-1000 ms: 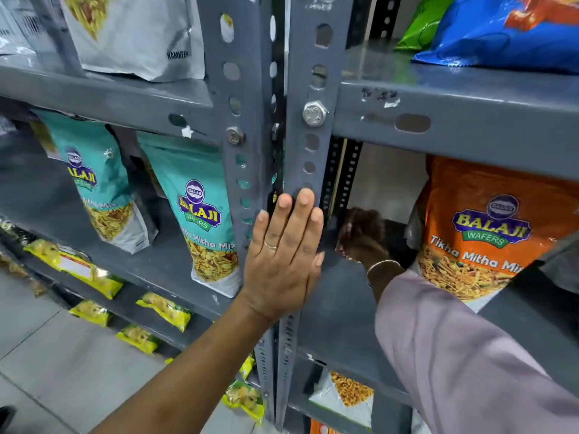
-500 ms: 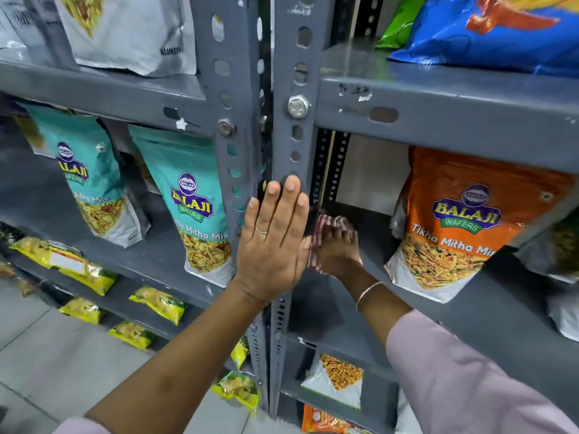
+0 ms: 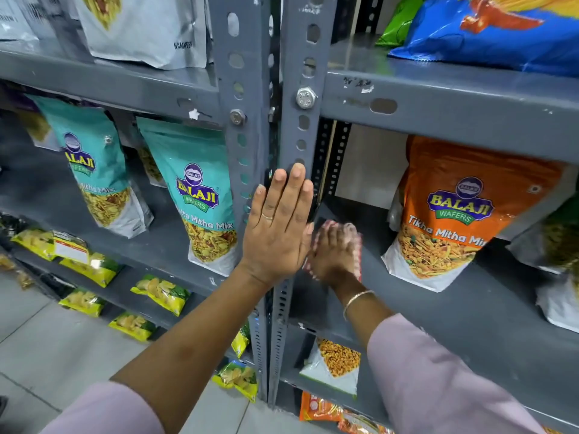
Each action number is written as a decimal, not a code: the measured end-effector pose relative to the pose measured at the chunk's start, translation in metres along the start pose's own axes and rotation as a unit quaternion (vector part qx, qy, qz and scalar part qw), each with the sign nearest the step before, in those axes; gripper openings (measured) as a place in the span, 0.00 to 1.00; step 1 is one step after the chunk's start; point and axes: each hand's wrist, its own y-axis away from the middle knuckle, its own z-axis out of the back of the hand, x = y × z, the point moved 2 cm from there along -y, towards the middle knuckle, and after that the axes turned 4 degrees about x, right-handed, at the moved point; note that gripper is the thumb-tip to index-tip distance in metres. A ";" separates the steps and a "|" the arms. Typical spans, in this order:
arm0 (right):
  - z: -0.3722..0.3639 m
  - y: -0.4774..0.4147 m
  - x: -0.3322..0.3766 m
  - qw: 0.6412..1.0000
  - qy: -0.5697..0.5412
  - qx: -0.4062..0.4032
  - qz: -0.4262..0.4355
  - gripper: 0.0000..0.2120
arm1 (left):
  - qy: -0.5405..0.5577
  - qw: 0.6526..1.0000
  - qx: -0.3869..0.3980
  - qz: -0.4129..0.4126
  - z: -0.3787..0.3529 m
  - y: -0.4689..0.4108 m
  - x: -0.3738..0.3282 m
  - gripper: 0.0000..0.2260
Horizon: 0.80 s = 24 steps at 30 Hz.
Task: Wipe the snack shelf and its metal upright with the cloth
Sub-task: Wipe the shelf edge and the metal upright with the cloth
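My left hand lies flat with fingers together against the grey slotted metal upright. Just right of it, my right hand presses a red-and-white checked cloth onto the grey snack shelf, close beside the upright. The cloth is blurred and mostly hidden under the hand.
An orange Balaji snack bag stands on the same shelf to the right. Teal Balaji bags stand on the shelf left of the upright. A blue bag lies on the shelf above. Yellow packets fill lower shelves.
My right hand with the cloth has slid from the back of the shelf forward to beside the upright. My left hand has stayed flat on the upright.
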 end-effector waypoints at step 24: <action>0.017 0.121 -0.018 0.917 -0.383 -0.105 0.046 0.21 | -0.005 1.000 0.025 0.016 0.006 -0.003 -0.003 0.34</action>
